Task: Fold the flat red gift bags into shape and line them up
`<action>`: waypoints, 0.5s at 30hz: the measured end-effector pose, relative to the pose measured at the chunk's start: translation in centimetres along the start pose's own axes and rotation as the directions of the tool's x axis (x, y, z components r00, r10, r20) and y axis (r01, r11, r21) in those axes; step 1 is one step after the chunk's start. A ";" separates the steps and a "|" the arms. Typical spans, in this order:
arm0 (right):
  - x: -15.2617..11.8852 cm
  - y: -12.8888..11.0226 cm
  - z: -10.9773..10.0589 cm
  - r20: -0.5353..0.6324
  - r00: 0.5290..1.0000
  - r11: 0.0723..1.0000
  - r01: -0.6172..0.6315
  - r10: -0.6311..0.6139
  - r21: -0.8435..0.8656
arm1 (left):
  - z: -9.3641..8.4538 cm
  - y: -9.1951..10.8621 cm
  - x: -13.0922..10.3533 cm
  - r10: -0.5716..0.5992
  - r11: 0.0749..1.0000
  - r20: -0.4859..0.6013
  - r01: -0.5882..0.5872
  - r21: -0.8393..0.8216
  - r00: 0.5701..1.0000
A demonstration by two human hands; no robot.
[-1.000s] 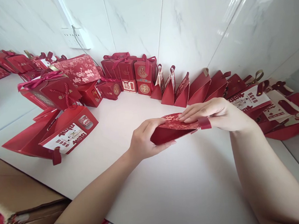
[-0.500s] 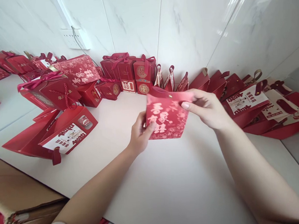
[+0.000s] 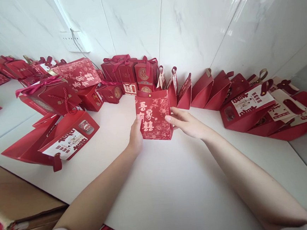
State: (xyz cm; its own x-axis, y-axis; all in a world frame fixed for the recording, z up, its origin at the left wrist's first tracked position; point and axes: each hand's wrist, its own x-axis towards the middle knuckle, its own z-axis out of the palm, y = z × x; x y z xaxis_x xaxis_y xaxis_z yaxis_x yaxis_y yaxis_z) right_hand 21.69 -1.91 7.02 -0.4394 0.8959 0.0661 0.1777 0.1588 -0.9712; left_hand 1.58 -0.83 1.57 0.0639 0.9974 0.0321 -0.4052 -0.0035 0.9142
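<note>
Red gift bag (image 3: 154,119) stands upright, left hand (image 3: 135,135) and right hand (image 3: 185,121) pinching its sides (fingers loosely curled); releasing it steadily seems next.

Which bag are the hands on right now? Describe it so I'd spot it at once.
On the white counter, in front of the row of red boxes against the tiled wall, stands a red bag between the left hand and the right hand. Unlike its neighbours, it stands alone, showing large gold characters on a floral front.
</note>
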 end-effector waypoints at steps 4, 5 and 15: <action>-0.1 0.2 0.2 0.050 0.998 0.999 -0.047 0.046 0.020 | 0.0 0.2 0.1 -0.016 0.999 -0.043 0.014 -0.053 0.999; 0.0 0.4 0.2 0.050 0.997 0.998 -0.058 0.057 0.024 | 0.0 0.3 0.1 -0.027 0.997 -0.045 0.024 -0.070 0.999; 1.4 2.3 3.5 -0.259 0.960 0.951 0.173 -0.105 0.257 | -0.5 1.0 0.4 -0.011 0.964 0.028 0.018 -0.266 1.000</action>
State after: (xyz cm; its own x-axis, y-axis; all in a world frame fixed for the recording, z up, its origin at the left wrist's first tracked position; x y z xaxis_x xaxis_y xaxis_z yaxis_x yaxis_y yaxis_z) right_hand 18.42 -1.70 4.05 -0.2128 0.9510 0.2244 -0.1336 0.1992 -0.9708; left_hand 0.74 -0.37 2.27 0.0935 0.9950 0.0336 -0.6324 0.0333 0.7739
